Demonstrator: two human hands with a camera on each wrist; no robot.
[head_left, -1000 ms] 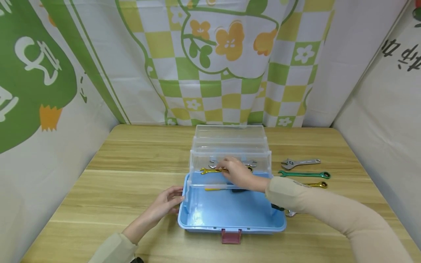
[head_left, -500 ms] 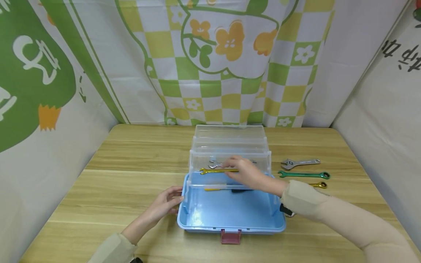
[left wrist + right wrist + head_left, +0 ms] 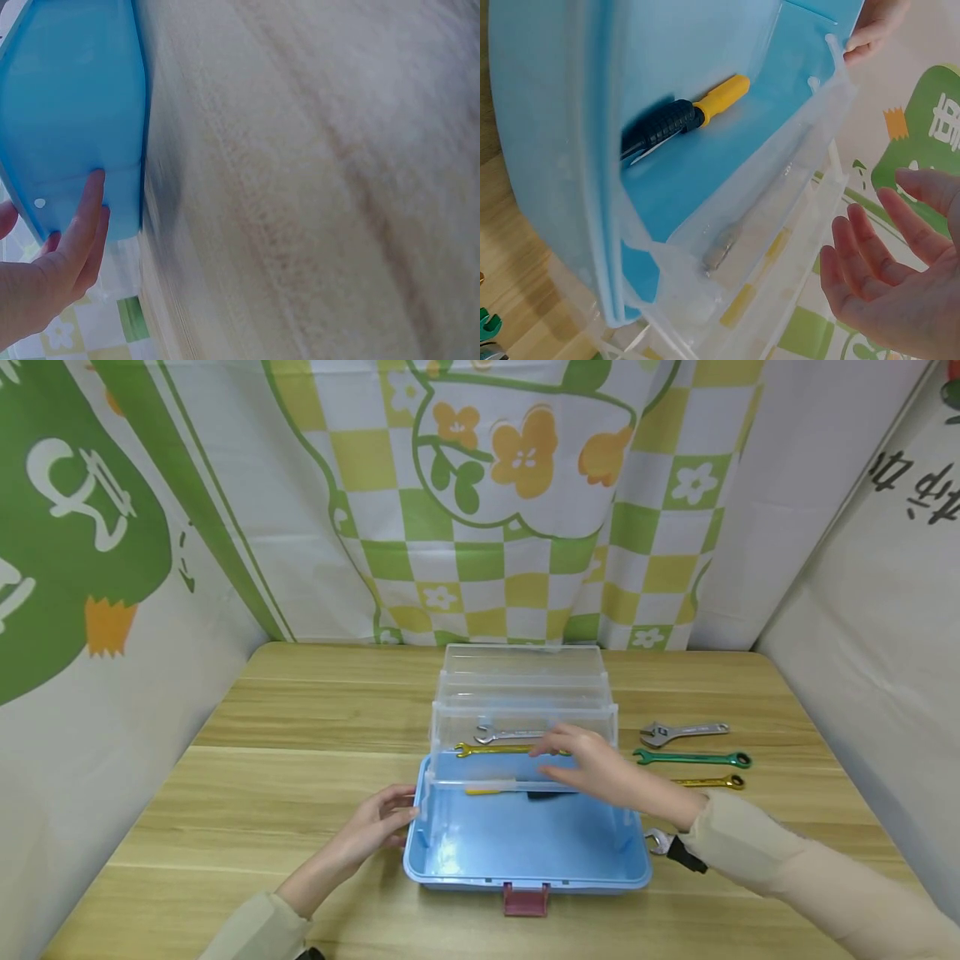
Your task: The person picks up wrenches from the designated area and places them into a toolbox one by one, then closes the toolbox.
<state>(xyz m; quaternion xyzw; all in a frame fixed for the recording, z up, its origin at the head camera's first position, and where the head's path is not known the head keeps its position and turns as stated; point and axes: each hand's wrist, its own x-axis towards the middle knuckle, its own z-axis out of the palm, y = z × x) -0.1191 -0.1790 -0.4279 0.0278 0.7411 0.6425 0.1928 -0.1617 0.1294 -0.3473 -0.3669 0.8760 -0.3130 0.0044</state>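
A blue toolbox (image 3: 525, 847) stands with its clear stacked trays (image 3: 525, 689) raised at the back. My left hand (image 3: 375, 822) holds its left side, thumb at the rim and fingers along the outer wall (image 3: 75, 97). My right hand (image 3: 596, 768) hovers over the trays' right part, fingers spread and holding nothing. Nearest to it lies a gold combination wrench (image 3: 491, 749), partly behind the fingers, in the trays. A silver wrench (image 3: 506, 737) lies just behind. On the box floor rests a screwdriver with a yellow and black handle (image 3: 724, 96), partly hidden in the right wrist view.
Right of the box on the wooden table (image 3: 300, 735) lie a silver adjustable wrench (image 3: 686, 732), a green ratchet wrench (image 3: 693, 759), a gold ratchet wrench (image 3: 716, 782) and a black-handled wrench (image 3: 660, 842). A patterned curtain (image 3: 525, 568) hangs behind the table.
My right hand has let go of the gold wrench and drawn back rightward and toward me. The wrench stays in the tray. My left hand keeps its place.
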